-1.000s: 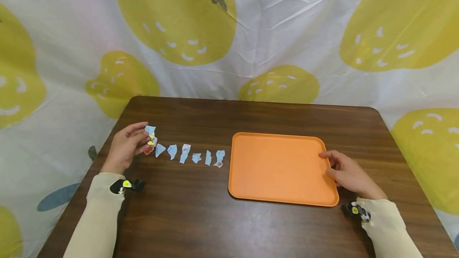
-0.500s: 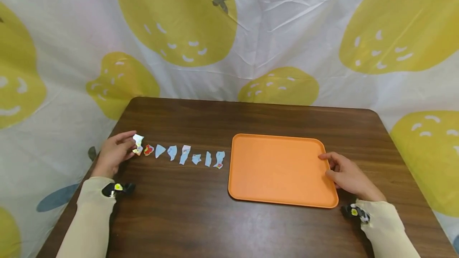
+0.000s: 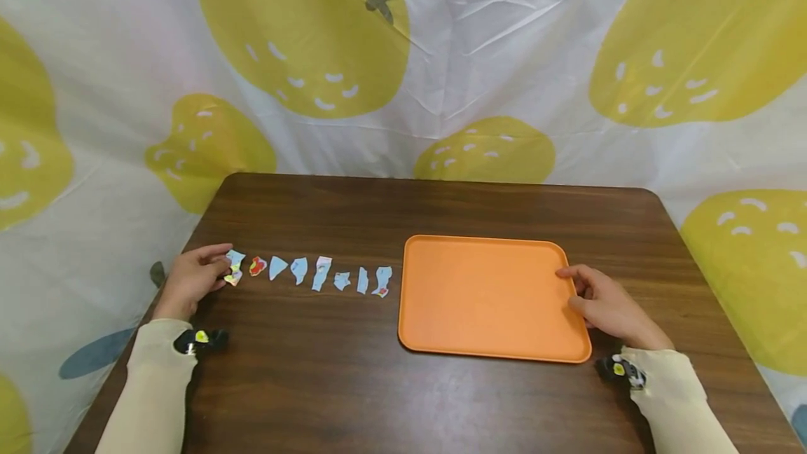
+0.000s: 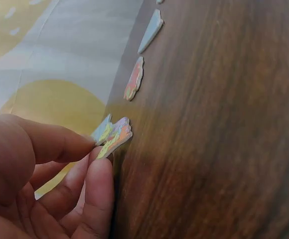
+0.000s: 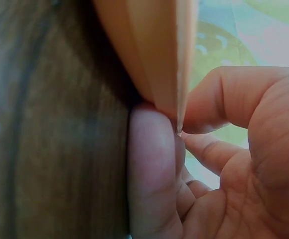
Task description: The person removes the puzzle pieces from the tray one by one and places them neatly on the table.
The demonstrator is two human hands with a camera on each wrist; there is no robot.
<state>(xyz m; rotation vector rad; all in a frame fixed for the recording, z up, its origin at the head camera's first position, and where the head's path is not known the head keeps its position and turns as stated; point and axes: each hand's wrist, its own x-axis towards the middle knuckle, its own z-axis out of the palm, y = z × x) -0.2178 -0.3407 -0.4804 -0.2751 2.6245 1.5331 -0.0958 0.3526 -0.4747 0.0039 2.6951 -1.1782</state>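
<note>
At the left end of a row of puzzle pieces, my left hand [image 3: 192, 277] pinches an irregular flat puzzle piece [image 3: 235, 268] printed in light blue, yellow and orange. The left wrist view shows thumb and fingers on the near edge of this puzzle piece [image 4: 115, 135], its far part reaching over the table. Just right of it lies a small red piece [image 3: 258, 266], then a pale blue triangular piece [image 3: 277, 267]. My right hand [image 3: 608, 305] grips the right rim of an orange tray [image 3: 492, 300]; in the right wrist view its fingers hold the tray's edge [image 5: 159, 59] from both sides.
Several more light-blue pieces continue the row toward the tray, among them a long one [image 3: 321, 273] and one with a red spot [image 3: 382, 281] nearest the tray. The dark wooden table [image 3: 302, 384] ends at a lemon-print curtain [image 3: 353, 146] behind and at the left.
My left hand has moved left and toward me with the puzzle piece, passing the red piece, now uncovered, and bringing the held one down to the row's end. The right hand keeps its grip.
</note>
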